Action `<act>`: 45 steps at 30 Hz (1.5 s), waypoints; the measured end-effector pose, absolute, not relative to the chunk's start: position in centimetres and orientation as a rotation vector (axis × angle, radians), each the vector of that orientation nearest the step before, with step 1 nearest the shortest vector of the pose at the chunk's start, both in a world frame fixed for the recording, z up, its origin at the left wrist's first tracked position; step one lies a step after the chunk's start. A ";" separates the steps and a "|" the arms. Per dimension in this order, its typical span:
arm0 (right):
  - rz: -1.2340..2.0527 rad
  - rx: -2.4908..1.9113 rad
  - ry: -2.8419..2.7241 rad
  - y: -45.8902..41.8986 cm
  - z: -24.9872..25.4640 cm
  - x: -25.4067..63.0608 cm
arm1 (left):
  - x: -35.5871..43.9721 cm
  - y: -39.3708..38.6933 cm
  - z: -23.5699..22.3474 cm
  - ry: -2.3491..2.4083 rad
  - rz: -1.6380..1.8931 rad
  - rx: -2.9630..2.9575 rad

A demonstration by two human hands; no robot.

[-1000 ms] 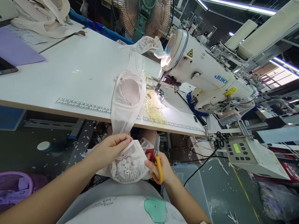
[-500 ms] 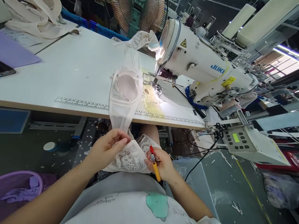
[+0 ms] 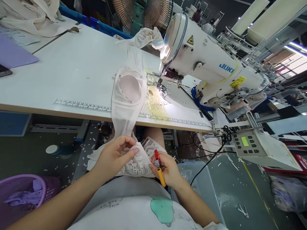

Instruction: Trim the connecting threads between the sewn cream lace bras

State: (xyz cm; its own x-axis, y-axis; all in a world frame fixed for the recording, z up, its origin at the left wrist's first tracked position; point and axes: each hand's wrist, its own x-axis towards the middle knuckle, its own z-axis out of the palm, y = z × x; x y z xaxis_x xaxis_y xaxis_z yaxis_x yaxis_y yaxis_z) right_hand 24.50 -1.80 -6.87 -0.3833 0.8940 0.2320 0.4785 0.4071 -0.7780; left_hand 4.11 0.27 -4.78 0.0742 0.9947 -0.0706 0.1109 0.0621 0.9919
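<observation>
A white lace bra (image 3: 139, 164) lies gathered over my lap, its lace cup facing up. My left hand (image 3: 118, 153) pinches the edge of this bra between thumb and fingers. In my right hand (image 3: 168, 167) is a pair of small thread snips (image 3: 161, 176) with red and orange ends; the fingers hide their middle. That hand also rests against the right edge of the lace. More white bra pieces, with a moulded cup (image 3: 129, 88), hang from the table top down towards my left hand.
A white sewing machine (image 3: 203, 54) stands lit on the table (image 3: 72, 73), with a control box (image 3: 249, 143) at right. Behind is a fan (image 3: 142, 16). A purple basket (image 3: 45, 188) stands at lower left, a clear plastic bin (image 3: 208, 191) at lower right.
My left hand has shifted slightly right along the bra's edge, and more white fabric shows left of its wrist. My right hand keeps the snips in nearly the same place.
</observation>
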 end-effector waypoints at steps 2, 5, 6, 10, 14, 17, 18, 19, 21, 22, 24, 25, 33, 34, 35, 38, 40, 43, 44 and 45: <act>0.854 -1.205 -2.014 -1.8 -7.0 24.6 | 4.4 0.4 -4.7 1.203 1.058 1.253; 0.902 -1.265 -2.000 -1.8 -7.2 24.8 | 4.8 0.5 -4.5 1.143 1.088 1.229; 0.916 -1.277 -1.994 -1.8 -7.3 24.8 | 4.9 0.5 -4.3 1.135 1.097 1.214; 0.983 -1.257 -1.963 -1.9 -7.1 24.8 | 5.5 0.3 -3.9 1.155 1.105 1.137; 1.105 -1.151 -2.031 -1.9 -6.4 25.5 | 6.1 0.1 -3.9 1.164 1.101 1.117; 1.148 -1.103 -2.129 -1.5 -5.8 26.7 | 6.3 -0.1 -4.3 1.155 1.107 1.131; 1.139 -1.117 -2.160 -1.3 -5.6 27.2 | 6.4 -0.1 -4.4 1.156 1.109 1.148; 1.118 -1.146 -2.191 -1.1 -5.4 27.7 | 6.4 -0.2 -4.5 1.162 1.105 1.168; 1.049 -1.235 -2.256 -0.7 -5.0 28.7 | 6.5 -0.3 -4.6 1.186 1.082 1.212; 1.009 -1.283 -2.289 -0.5 -4.7 29.2 | 6.5 -0.3 -4.7 1.199 1.064 1.232; 0.943 -1.358 -2.367 -0.1 -4.1 30.0 | 6.7 -0.4 -4.8 1.222 1.031 1.275; 0.916 -1.387 -2.416 0.1 -3.8 30.3 | 6.8 -0.4 -4.8 1.229 1.018 1.304; 0.743 -1.540 -2.725 1.0 -1.6 31.7 | 7.8 -0.4 -5.0 1.142 1.064 1.656; 0.710 -1.545 -2.753 1.0 -1.5 31.7 | 7.8 -0.4 -5.1 1.142 1.065 1.698; 0.678 -1.545 -2.777 1.0 -1.4 31.8 | 7.9 -0.3 -5.1 1.143 1.055 1.736; 0.615 -1.543 -2.815 0.9 -1.3 31.9 | 8.0 -0.3 -5.3 1.145 0.997 1.801; 0.595 -1.551 -2.820 0.8 -1.2 31.8 | 7.9 -0.3 -5.4 1.142 0.972 1.819; 0.583 -1.555 -2.816 0.7 -1.1 31.7 | 7.8 -0.3 -5.7 1.143 0.956 1.833; 0.585 -1.554 -2.814 0.6 -1.1 31.7 | 7.8 -0.3 -5.8 1.142 0.950 1.835; 0.591 -1.554 -2.814 0.6 -1.1 31.7 | 7.8 -0.3 -5.8 1.138 0.946 1.834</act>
State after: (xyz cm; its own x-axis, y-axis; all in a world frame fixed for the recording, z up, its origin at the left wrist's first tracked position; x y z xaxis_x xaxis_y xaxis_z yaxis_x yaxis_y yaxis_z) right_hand 31.69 0.58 -1.05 -0.5416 0.7927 -0.2799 0.8383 0.4845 -0.2500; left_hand 7.82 -0.32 -5.85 0.3267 0.9254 0.1923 0.3581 -0.3095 0.8809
